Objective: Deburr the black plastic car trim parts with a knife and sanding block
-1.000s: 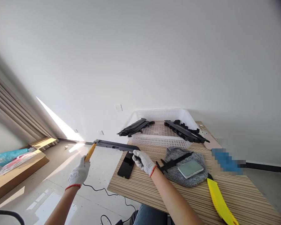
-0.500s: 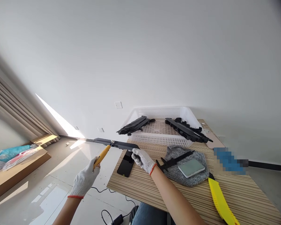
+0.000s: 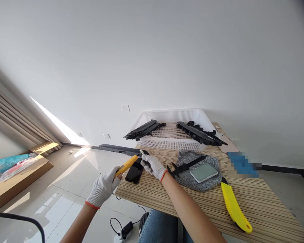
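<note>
In a white knit glove, my left hand (image 3: pixel 105 185) is closed around a yellow-handled tool (image 3: pixel 126 166), whose exact kind I cannot make out. Its narrow pale tip points up and right, close to the right end of a long black plastic trim piece (image 3: pixel 116 148). That end is gripped by my gloved right hand (image 3: pixel 153 166); the rest of the piece sticks out to the left past the table edge. Just below the trim piece, a black phone (image 3: pixel 134 173) lies on the table, partly covered by it.
A white plastic basket (image 3: pixel 167 145) with black plastic parts (image 3: pixel 201 133) stands by the wall. On the wooden table (image 3: pixel 263 209) are a grey cloth (image 3: pixel 205 185), a black caliper (image 3: pixel 186 167), a pale green-topped block (image 3: pixel 204 172) and a yellow-handled saw or knife (image 3: pixel 234 207). Cables (image 3: pixel 38 224) show lower left.
My left hand has moved right with the yellow tool, its tip going from mid-piece to the right end by my right hand. A black cable has come into view lower left.
</note>
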Demonstrator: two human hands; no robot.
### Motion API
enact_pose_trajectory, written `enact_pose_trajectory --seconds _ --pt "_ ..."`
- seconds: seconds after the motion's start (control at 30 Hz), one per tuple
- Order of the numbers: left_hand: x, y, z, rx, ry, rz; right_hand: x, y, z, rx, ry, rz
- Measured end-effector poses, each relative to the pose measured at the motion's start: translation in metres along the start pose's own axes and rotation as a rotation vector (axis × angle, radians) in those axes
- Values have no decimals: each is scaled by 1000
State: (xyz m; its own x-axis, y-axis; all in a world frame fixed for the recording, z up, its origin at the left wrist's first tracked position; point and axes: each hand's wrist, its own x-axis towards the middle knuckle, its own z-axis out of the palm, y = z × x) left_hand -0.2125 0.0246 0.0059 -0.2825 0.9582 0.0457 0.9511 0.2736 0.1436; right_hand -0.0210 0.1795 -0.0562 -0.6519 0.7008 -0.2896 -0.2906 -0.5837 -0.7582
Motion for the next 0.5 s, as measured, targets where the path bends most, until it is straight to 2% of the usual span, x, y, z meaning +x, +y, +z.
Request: enact_pose_trajectory --seconds 0.13,0.27,0.5 --pt "-1 11 -5 -47 -47 54 3 2 0 20 11 -9" --pt "-1 19 -7 -80 -48 11 2 3 -1 27 1 -36" --pt "3 15 -14 -164 -73 -53 0 5 -2 13 -45 -48"
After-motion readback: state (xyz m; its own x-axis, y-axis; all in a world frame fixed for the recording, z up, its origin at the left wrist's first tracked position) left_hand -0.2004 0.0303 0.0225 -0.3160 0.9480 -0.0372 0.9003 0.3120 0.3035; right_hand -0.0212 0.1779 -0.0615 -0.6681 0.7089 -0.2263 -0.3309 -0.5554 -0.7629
